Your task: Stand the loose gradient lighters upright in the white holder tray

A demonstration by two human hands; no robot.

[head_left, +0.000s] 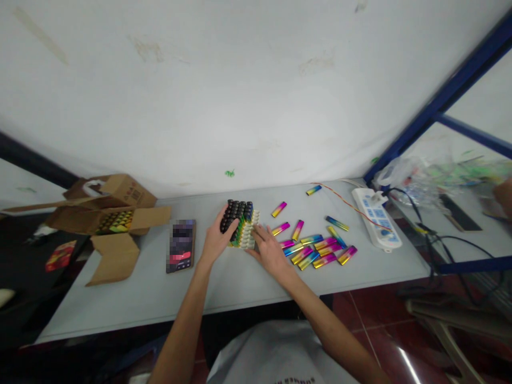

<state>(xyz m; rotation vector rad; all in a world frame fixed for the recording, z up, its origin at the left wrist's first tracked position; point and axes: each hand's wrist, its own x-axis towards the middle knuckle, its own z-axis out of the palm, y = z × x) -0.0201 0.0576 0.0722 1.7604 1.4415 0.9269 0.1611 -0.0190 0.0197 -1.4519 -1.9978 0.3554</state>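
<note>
A tight block of small black-ended cylinders (241, 220), with green, yellow and blue sides and pale tips on the right, stands on the grey table. I cannot make out exactly what kind of items they are. My left hand (219, 236) grips the block's left side, its thumb across the front. Against the right side press the bent fingers of my right hand (272, 249), partly hiding the pale tips. Just beyond that hand lie several shiny metallic tubes (303, 255) in pink-yellow and blue-yellow, scattered flat.
At left an open cardboard box (114, 240) holds several yellow-and-dark items, with another carton (124, 191) behind it. A phone (181, 246) lies near my left hand. A white power strip (376, 218) with cables sits at right, by a blue frame (424, 125). Plastic bags (416, 178) lie beyond.
</note>
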